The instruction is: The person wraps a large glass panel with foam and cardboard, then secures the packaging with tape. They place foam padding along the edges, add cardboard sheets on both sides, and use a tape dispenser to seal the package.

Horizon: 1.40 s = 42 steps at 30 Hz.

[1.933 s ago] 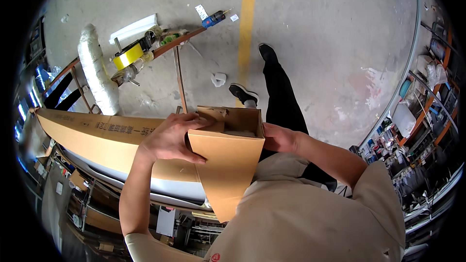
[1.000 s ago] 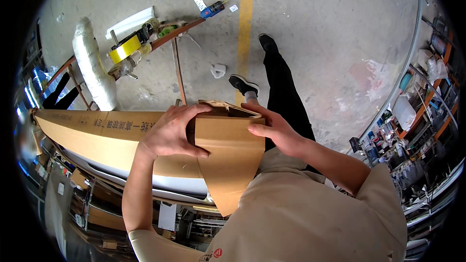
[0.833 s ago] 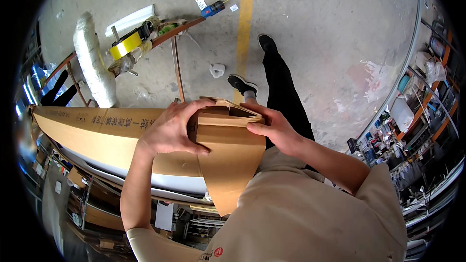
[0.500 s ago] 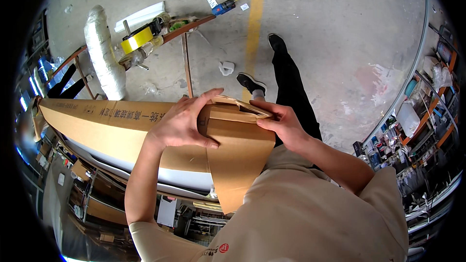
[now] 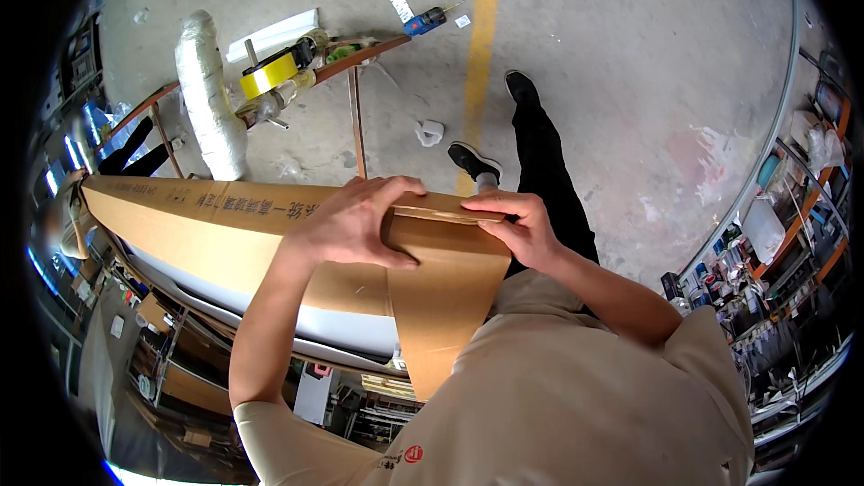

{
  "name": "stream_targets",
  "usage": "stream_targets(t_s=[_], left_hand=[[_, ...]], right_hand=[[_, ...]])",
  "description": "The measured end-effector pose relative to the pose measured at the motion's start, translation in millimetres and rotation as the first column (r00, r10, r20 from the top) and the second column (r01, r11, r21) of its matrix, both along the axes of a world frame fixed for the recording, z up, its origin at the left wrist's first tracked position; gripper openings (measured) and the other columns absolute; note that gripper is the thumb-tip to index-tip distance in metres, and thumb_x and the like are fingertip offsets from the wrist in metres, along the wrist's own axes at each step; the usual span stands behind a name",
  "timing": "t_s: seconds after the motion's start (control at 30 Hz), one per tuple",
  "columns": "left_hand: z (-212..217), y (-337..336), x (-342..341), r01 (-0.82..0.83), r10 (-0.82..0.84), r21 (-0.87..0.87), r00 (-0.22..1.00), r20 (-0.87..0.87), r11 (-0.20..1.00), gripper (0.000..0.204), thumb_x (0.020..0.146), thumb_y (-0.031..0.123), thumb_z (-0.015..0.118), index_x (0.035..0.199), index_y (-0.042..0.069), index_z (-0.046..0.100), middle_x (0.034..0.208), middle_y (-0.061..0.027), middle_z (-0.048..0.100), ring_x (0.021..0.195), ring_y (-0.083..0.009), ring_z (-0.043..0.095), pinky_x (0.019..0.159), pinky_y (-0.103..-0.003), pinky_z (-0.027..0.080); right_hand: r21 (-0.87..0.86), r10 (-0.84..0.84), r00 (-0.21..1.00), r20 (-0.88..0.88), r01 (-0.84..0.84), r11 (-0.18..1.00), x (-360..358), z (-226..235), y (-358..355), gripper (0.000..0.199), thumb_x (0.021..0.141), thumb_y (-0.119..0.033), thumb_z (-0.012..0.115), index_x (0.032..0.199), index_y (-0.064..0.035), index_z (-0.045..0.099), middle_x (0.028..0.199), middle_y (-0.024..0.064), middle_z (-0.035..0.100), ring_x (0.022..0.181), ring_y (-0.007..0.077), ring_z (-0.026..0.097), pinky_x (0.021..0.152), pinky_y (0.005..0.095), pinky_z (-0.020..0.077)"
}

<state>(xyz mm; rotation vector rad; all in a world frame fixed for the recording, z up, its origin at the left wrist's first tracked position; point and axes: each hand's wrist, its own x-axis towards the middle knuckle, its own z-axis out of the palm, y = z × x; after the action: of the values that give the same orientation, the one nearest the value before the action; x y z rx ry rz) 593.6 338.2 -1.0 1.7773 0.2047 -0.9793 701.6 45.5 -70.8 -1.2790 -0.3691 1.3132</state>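
Note:
A long brown cardboard sleeve [image 5: 270, 229] with dark printing runs from the far left to in front of my body, covering the edge of a flat white panel [image 5: 346, 328]. My left hand [image 5: 360, 220] straddles the sleeve near its right end, fingers over the far side and thumb on the near face, gripping it. At the end corner, my right hand [image 5: 522, 225] pinches the folded cardboard flap [image 5: 441, 213] between thumb and fingers. The flap lies nearly flat against the sleeve. A wide cardboard piece [image 5: 450, 292] hangs down toward my shirt. The fingertips behind the cardboard are hidden.
Beyond the sleeve stands a brown metal frame [image 5: 357, 121] carrying a roll of yellow tape [image 5: 268, 76], a plastic-wrapped bundle [image 5: 210, 94] and a blue power drill [image 5: 425, 22]. Another person [image 5: 76, 225] is at the sleeve's far left end. Cluttered shelves [image 5: 765, 252] line the right.
The flap at the sleeve's end, raised and gaping before, is now pressed down almost flat. My right-hand fingers have moved over its top. The view has shifted slightly.

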Motion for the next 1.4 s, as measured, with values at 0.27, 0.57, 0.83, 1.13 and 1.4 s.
stream_targets(t_s=[0.27,0.57,0.83,1.13,1.4], left_hand=[[10,-10,4,0.182,-0.203,0.153,0.97,0.133,0.971,0.093,0.081,0.063,0.082,0.154,0.012,0.056,0.137,-0.0175,0.065,0.127,-0.0371,0.062,0.115,-0.048,0.044],[28,-34,-13,0.169,-0.275,0.413,0.937,0.214,0.895,0.081,0.09,0.061,0.073,0.149,0.009,0.058,0.136,-0.0178,0.064,0.127,-0.0378,0.062,0.113,-0.048,0.047],[28,-43,-23,0.051,-0.171,0.43,0.954,0.245,0.902,0.075,0.095,0.067,0.062,0.142,0.008,0.066,0.125,-0.0201,0.069,0.119,-0.0388,0.066,0.104,-0.047,0.052],[25,-42,-27,0.11,-0.203,0.424,0.962,0.181,0.899,0.082,0.096,0.077,0.05,0.141,0.011,0.07,0.122,-0.0175,0.073,0.116,-0.0384,0.069,0.106,-0.047,0.051],[24,-47,-33,0.09,-0.188,0.434,0.964,0.188,0.896,0.084,0.095,0.083,0.047,0.139,0.015,0.072,0.113,-0.0193,0.077,0.11,-0.0391,0.071,0.103,-0.047,0.054]], right_hand=[[-0.081,0.384,0.856,0.347,-0.38,0.921,38,29,17,0.049,0.095,-0.014,0.073,0.142,-0.0036,0.065,0.129,0.0224,0.068,0.107,0.0349,0.072,0.097,0.0411,0.0565],[-0.163,0.397,0.492,0.775,-0.452,0.877,18,48,10,0.062,0.095,-0.042,0.074,0.144,-0.0047,0.063,0.136,0.0271,0.062,0.111,0.0416,0.069,0.098,0.0478,0.057],[-0.303,0.536,0.609,0.584,-0.449,0.84,23,63,16,0.089,0.094,-0.046,0.076,0.159,0.0019,0.037,0.149,0.0268,0.055,0.135,0.044,0.056,0.113,0.0488,0.048],[-0.21,0.402,0.612,0.681,-0.363,0.908,10,54,3,0.061,0.102,-0.041,0.069,0.145,0.0014,0.059,0.14,0.0226,0.066,0.12,0.0408,0.068,0.103,0.0447,0.0561],[-0.44,0.03,0.998,-0.05,-0.049,0.897,-4,47,-1,0.058,0.114,-0.048,0.049,0.146,-0.0021,0.062,0.145,0.0101,0.066,0.136,0.0213,0.057,0.116,0.0344,0.0415]])
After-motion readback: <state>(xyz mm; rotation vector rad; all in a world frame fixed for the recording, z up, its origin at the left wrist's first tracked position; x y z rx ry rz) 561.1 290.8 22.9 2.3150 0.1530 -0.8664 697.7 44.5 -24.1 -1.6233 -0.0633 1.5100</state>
